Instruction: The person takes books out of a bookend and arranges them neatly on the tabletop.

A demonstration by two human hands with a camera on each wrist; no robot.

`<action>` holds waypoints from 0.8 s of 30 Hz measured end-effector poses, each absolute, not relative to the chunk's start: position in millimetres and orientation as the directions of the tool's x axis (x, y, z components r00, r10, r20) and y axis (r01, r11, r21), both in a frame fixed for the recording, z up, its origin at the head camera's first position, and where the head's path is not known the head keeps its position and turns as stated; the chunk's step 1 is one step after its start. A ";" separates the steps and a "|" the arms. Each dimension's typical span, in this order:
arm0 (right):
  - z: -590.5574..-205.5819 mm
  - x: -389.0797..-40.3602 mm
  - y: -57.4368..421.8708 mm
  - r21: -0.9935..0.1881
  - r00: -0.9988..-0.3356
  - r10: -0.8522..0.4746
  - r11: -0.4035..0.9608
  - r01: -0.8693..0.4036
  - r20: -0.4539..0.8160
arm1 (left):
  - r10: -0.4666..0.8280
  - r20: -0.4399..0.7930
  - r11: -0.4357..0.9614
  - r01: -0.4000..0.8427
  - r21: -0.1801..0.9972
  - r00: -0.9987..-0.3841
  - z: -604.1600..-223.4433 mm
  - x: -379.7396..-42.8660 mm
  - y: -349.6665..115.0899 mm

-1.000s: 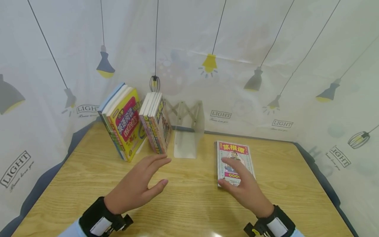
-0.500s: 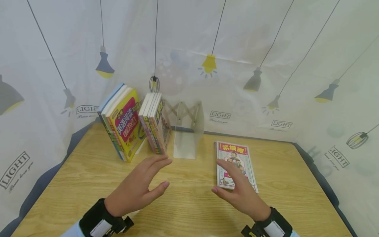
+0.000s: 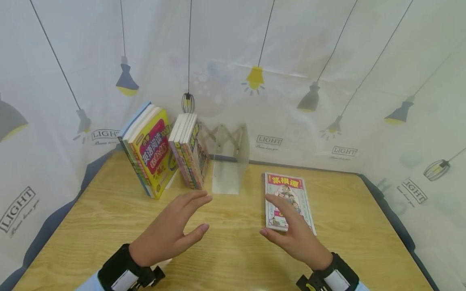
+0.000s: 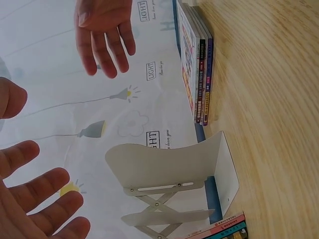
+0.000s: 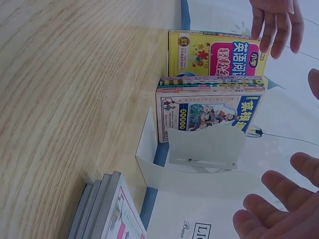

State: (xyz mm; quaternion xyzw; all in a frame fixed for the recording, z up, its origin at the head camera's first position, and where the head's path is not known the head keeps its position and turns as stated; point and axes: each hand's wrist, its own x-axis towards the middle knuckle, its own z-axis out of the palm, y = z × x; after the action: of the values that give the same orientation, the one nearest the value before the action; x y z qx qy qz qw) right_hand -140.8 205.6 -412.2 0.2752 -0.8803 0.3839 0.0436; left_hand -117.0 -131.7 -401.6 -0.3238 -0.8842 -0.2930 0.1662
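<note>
My left hand (image 3: pixel 171 230) hovers over the near left of the table, its fingers relaxed and apart from the thumb, holding nothing. Just beyond its fingertips stand several smaller comic books (image 3: pixel 191 155), upright with a slight lean. My right hand (image 3: pixel 298 238) hangs in front of a flat stack of comic books (image 3: pixel 285 184), overlapping its near edge in the head view. Thumb and forefinger there are spread with nothing between them. The left wrist view shows the stack's spines (image 4: pixel 202 84) beside a gap from the right hand (image 4: pixel 107 37).
A white expandable metal book rack (image 3: pixel 227 178) stands at the back, its right end plate upright. Several larger books (image 3: pixel 154 149), a yellow one foremost, lean in its left part. Behind the wooden table (image 3: pixel 233 258) hangs a lamp-print curtain (image 3: pixel 291 40).
My right hand has moved slightly left and nearer me; its thumb was at the stack's left edge and is now apart from it. The left hand has hardly moved.
</note>
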 end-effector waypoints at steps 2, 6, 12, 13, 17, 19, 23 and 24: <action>-412.4 -140.8 205.2 -0.654 -0.848 -0.449 0.556 -0.512 0.282 | 0.475 0.480 0.619 0.668 0.413 -0.737 -401.7 -117.2 -131.4; -413.3 -139.5 204.2 -0.656 -0.854 -0.445 0.564 -0.501 0.269 | 0.472 0.478 0.617 0.665 0.421 -0.740 -402.8 -116.2 -131.0; -412.7 -139.1 202.3 -0.633 -0.846 -0.447 0.573 -0.520 0.291 | 0.475 0.465 0.616 0.659 0.430 -0.747 -405.1 -116.7 -132.2; -412.3 -139.2 202.0 -0.634 -0.847 -0.446 0.574 -0.518 0.289 | 0.473 0.467 0.617 0.659 0.430 -0.747 -405.5 -116.9 -132.3; -411.8 -140.1 200.7 -0.645 -0.855 -0.443 0.575 -0.503 0.272 | 0.469 0.478 0.620 0.662 0.421 -0.743 -407.1 -117.8 -132.3; -412.1 -140.4 200.2 -0.652 -0.862 -0.437 0.580 -0.489 0.257 | 0.469 0.479 0.621 0.663 0.417 -0.742 -408.0 -118.1 -132.5; -413.4 -140.5 199.5 -0.663 -0.874 -0.428 0.587 -0.464 0.231 | 0.469 0.478 0.622 0.662 0.418 -0.742 -408.4 -118.3 -132.6; -413.6 -140.4 199.3 -0.664 -0.874 -0.427 0.588 -0.462 0.231 | 0.469 0.479 0.621 0.663 0.418 -0.742 -408.5 -118.3 -132.7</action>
State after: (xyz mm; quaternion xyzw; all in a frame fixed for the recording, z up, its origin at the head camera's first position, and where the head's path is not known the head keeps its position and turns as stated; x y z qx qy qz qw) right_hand -140.4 199.3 -413.6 0.2495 -0.8908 0.3791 0.0233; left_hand -118.3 -132.7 -408.5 -0.3197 -0.8853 -0.2954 0.1636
